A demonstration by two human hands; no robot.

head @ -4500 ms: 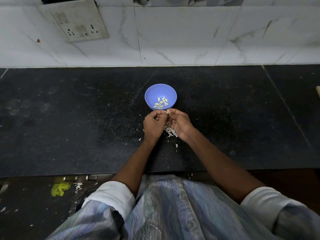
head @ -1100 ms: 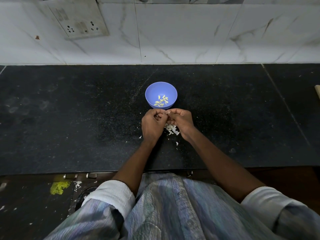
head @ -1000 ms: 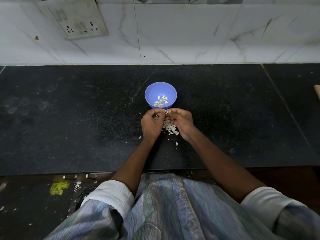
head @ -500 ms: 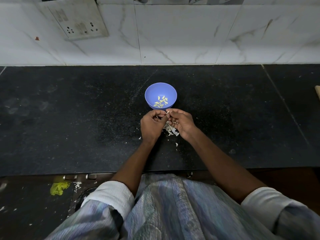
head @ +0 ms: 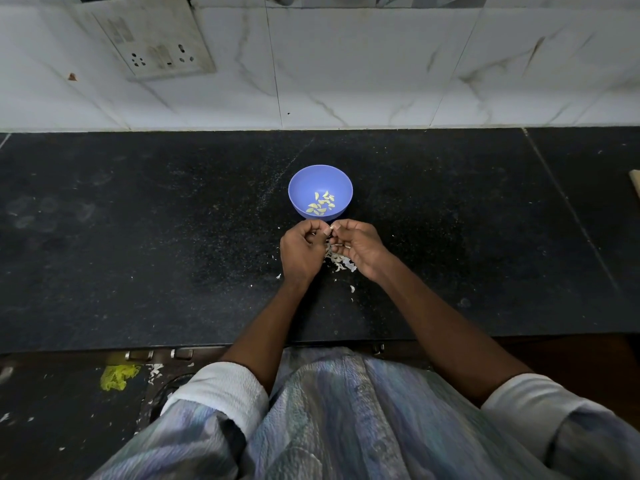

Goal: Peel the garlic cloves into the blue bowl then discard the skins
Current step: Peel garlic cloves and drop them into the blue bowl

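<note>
A small blue bowl point(head: 320, 178) stands on the black counter point(head: 173, 220) and holds several pale peeled garlic cloves point(head: 320, 204). Just in front of the bowl, my left hand point(head: 300, 252) and my right hand point(head: 358, 245) meet fingertip to fingertip, pinching a small garlic clove point(head: 331, 233) between them; most of the clove is hidden by the fingers. Under and between the hands lies a little heap of white garlic skins point(head: 341, 263), with a few stray flakes point(head: 352, 289) nearer to me.
A white marble-tiled wall point(head: 381, 64) with a switch and socket plate point(head: 156, 39) backs the counter. A pale object point(head: 635, 181) pokes in at the right edge. Below the counter's front edge, a yellow scrap point(head: 117, 375) lies on the dark floor.
The hands have stayed in front of the bowl, only the fingers working at the clove. The skin heap under them looks slightly bigger than 4.5 s ago.
</note>
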